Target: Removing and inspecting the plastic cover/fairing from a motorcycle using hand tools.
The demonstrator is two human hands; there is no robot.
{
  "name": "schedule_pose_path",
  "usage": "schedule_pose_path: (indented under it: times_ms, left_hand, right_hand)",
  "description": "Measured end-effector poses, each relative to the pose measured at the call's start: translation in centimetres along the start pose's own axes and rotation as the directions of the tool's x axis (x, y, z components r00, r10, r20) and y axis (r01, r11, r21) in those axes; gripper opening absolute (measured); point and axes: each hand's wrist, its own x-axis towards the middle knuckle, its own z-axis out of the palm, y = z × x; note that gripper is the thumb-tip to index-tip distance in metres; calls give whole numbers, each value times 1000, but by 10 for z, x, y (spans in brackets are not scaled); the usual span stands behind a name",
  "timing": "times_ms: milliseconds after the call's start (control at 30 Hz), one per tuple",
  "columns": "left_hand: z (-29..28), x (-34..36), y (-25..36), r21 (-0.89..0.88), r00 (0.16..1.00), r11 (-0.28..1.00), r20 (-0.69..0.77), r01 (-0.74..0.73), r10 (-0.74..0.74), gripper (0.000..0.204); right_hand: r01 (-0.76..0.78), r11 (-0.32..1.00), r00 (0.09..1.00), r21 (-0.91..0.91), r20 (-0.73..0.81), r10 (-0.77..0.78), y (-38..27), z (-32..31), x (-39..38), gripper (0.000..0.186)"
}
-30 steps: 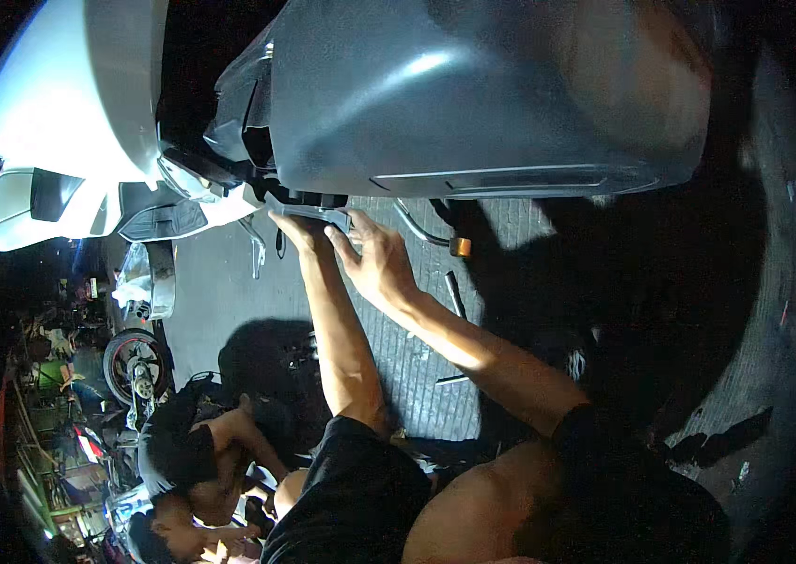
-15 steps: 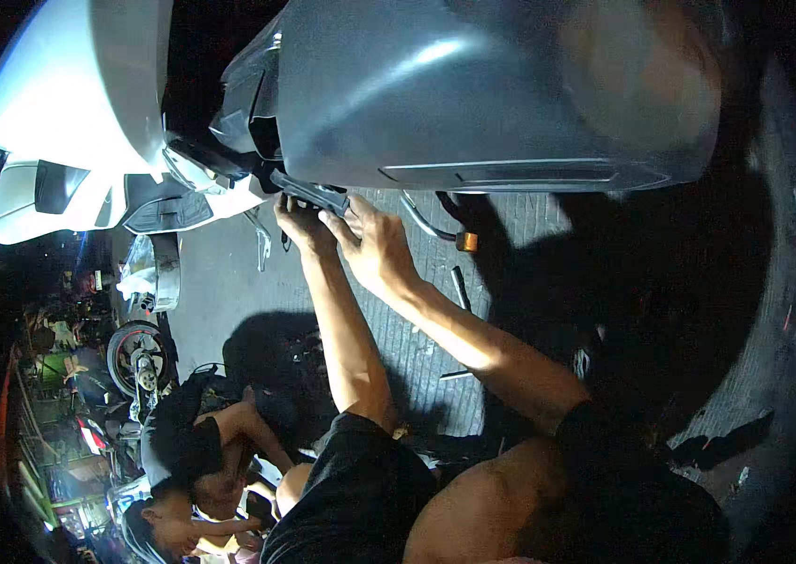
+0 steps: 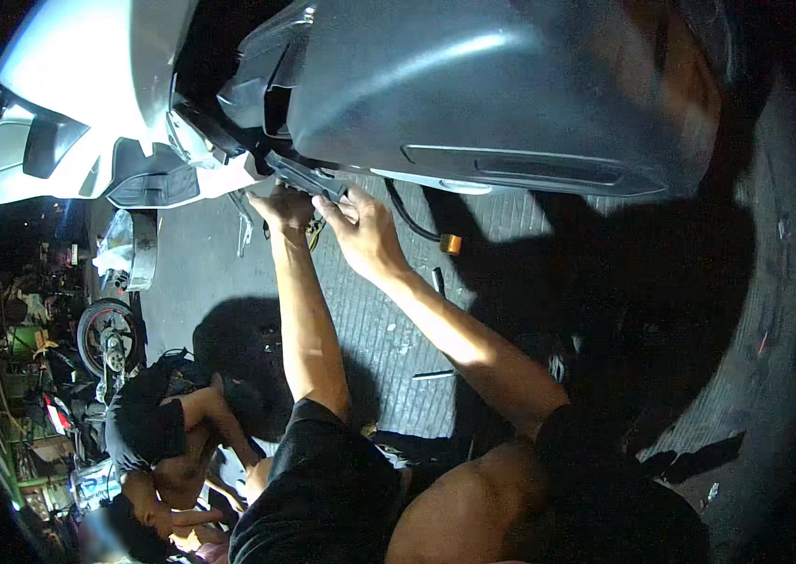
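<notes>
Both hands are at the lower edge of a motor scooter's large grey body panel [image 3: 398, 103]. A dark, flat, elongated plastic part [image 3: 307, 175] lies between them, tilted down to the right. My right hand [image 3: 365, 230] pinches its right end between thumb and fingers. My left hand [image 3: 282, 209] is closed beneath its middle, the fingertips partly hidden behind it. Yellow and dark wires [image 3: 316, 233] hang just right of my left wrist. Whether the part is still joined to the scooter at its left end, I cannot tell.
White scooter panels [image 3: 78, 70] are at upper left. An orange-ended black cable [image 3: 450, 244] hangs right of my hands. A dark-handled tool [image 3: 438, 280] lies on the ribbed ground. Another person [image 3: 149, 423] crouches at lower left, near a motorcycle wheel [image 3: 108, 338].
The view has shifted slightly. My left hand has slid a little left along the dark part, and yellow wires now show beside its wrist. My right hand keeps its hold on the end.
</notes>
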Motion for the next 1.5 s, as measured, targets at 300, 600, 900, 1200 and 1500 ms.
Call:
schedule_pose_path:
  times_ms: [300,600,900,1200,1500]
  left_hand:
    - [20,7,10,-134,964,989,248,-63,95,45]
    - [26,-7,13,-177,991,976,16,-129,134,51]
    - [38,-15,10,-174,986,971,-24,-167,165,94]
    - [1,6,11,-63,817,842,214,-535,535,87]
    - [45,-31,22,-36,947,958,-171,-283,274,71]
  right_hand:
    - [-91,988,992,125,102,78,-10,4,17,48]
    - [-67,990,994,122,97,55,-25,6,16,32]
    - [-64,994,994,84,94,56,-15,5,19,33]
    - [38,986,984,162,165,-65,-3,7,21,38]
    - [235,824,940,-515,335,-58,-76,-32,7,55]
